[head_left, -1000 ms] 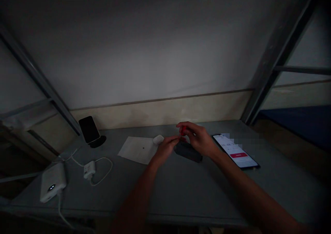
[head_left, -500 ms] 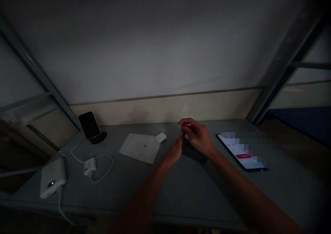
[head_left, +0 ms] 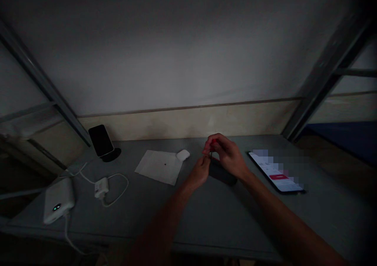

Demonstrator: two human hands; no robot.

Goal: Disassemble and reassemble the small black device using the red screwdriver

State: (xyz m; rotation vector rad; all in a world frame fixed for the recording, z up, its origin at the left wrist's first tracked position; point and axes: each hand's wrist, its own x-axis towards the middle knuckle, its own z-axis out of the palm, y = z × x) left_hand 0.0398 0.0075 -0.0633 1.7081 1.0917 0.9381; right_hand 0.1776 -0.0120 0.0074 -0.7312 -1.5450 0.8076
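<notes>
In the head-camera view, a person bends both bare hands to close work over a gray table in a dimly lit room. The right hand is closed, its fingertips pinched around a red-handled tool whose thin dark shaft points down toward the left hand. The left hand's fingers are drawn in at the lower end of the shaft; whether they grip anything cannot be told, as the spot is small and dark. A dark case lies on the table just beneath the right hand, partly hidden by it. To the right, a phone lies flat with its screen lit. To the left of the hands, a sheet of white paper bears a small dark speck, with a small white case at its corner. Farther left, a dark-screened phone leans on a black stand, behind a white adapter and a white power bank with a cable attached.
</notes>
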